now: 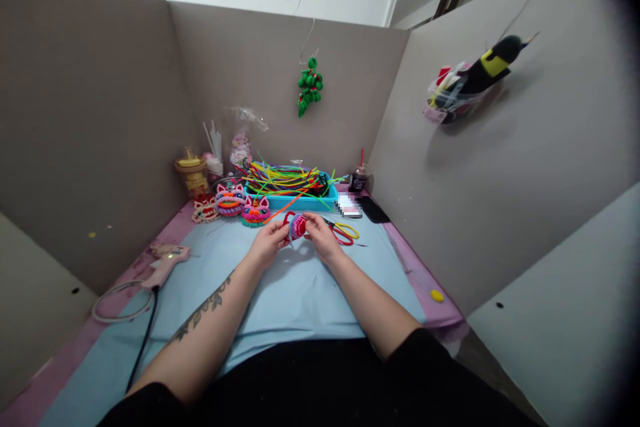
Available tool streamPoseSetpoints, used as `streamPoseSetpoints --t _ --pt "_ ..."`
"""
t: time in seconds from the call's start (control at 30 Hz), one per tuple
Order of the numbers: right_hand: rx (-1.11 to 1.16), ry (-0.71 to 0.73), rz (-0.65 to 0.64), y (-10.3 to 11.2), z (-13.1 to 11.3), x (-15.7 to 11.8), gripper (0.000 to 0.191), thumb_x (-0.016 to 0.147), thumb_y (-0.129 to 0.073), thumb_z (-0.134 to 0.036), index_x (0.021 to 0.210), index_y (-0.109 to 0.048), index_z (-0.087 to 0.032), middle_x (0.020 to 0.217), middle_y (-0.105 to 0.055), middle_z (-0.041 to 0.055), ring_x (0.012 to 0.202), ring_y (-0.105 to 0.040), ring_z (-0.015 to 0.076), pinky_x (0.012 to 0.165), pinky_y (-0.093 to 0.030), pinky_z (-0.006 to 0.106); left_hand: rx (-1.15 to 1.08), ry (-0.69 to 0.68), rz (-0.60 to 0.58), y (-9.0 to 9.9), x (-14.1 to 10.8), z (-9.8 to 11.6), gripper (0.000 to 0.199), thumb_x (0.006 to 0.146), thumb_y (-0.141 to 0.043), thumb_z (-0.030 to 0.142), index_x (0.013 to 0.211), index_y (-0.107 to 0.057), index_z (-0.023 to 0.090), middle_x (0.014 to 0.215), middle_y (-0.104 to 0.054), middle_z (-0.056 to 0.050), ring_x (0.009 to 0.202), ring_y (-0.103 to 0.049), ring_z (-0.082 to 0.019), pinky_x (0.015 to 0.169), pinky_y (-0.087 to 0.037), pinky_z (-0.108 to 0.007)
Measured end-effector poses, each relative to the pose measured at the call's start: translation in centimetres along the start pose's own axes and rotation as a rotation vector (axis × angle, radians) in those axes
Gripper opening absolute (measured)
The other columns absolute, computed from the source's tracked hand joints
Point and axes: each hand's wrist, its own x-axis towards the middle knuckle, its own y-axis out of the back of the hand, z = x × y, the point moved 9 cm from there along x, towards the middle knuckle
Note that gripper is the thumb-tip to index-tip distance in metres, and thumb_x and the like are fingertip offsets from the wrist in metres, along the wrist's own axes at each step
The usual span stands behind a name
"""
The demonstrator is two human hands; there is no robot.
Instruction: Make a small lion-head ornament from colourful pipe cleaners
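Between both hands, over the middle of the light blue cloth (pixel 280 300), is a small red, pink and purple fuzzy piece (pixel 299 226). My left hand (pixel 271 240) pinches its left side, where a red loop sticks up near the fingertips. The fingers of my right hand (pixel 320 235) close on its right side. Just beyond my right hand lie scissors with red and yellow handles (pixel 349 232). To the left of the piece, an orange stem reaches from the tray toward my left hand.
A blue tray (pixel 290 203) holds many colored stems at the back. Fuzzy animal-face pieces (pixel 230 201) stand left of it. A pink glue gun (pixel 167 267) with a cord lies on the left. A black phone (pixel 374 209) and dark cup (pixel 358 180) sit back right.
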Motion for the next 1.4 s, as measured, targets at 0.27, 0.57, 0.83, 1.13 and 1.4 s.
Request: streamPoseSetpoints --t 0.27,0.57,0.83,1.13,1.4 --pt "0.032 0.091 -0.152 -1.5 -0.8 -0.4 0.055 0.066 -0.071 -0.048 0.11 -0.053 -0.021 0.097 -0.064 0.0053 0.089 -0.059 0.019 0.083 -0.047 0.034 0.006 0.078 -0.069 -0.6 -0.5 -0.9 0.036 0.057 -0.08 0.035 0.083 -0.063 0.017 0.082 -0.066 -0.005 0.071 -0.06 -0.015 0.065 -0.046 -0.027" --pt "-0.123 0.146 -0.093 -1.2 -0.8 -0.3 0.054 0.07 -0.066 -0.046 0.115 -0.053 -0.02 0.114 -0.059 0.0069 0.105 -0.055 0.0208 0.093 -0.042 0.035 0.091 -0.067 0.065 -0.1 -0.2 -0.4 0.057 0.05 -0.082 0.041 0.092 -0.055 0.015 0.07 -0.068 -0.002 0.059 -0.059 -0.013 0.061 -0.044 -0.025" --pt "-0.189 0.149 -0.023 -1.2 -0.7 -0.4 0.052 0.071 -0.065 -0.044 0.114 -0.053 -0.018 0.115 -0.058 0.0085 0.107 -0.054 0.0223 0.096 -0.04 0.036 0.07 -0.097 0.193 0.9 -0.3 -0.5 0.063 0.047 -0.084 0.038 0.096 -0.05 0.015 0.065 -0.068 -0.001 0.055 -0.06 -0.012 0.058 -0.043 -0.022" --pt "-0.202 0.155 -0.029 -1.2 -0.2 -0.3 0.048 0.072 -0.064 -0.044 0.113 -0.054 -0.02 0.112 -0.06 0.0067 0.103 -0.056 0.021 0.095 -0.042 0.036 0.009 -0.017 0.124 0.6 -0.1 -1.4 0.061 0.049 -0.084 0.033 0.097 -0.052 0.013 0.067 -0.069 -0.005 0.054 -0.06 -0.012 0.056 -0.043 -0.022" --pt "-0.174 0.148 -0.014 -1.6 0.1 -0.3 0.045 0.074 -0.062 -0.048 0.108 -0.056 -0.02 0.108 -0.063 0.007 0.101 -0.057 0.021 0.094 -0.043 0.037 -0.032 0.001 0.169 0.9 0.1 -1.9 0.059 0.048 -0.086 0.031 0.095 -0.055 0.013 0.068 -0.068 -0.004 0.052 -0.058 -0.011 0.053 -0.042 -0.021"
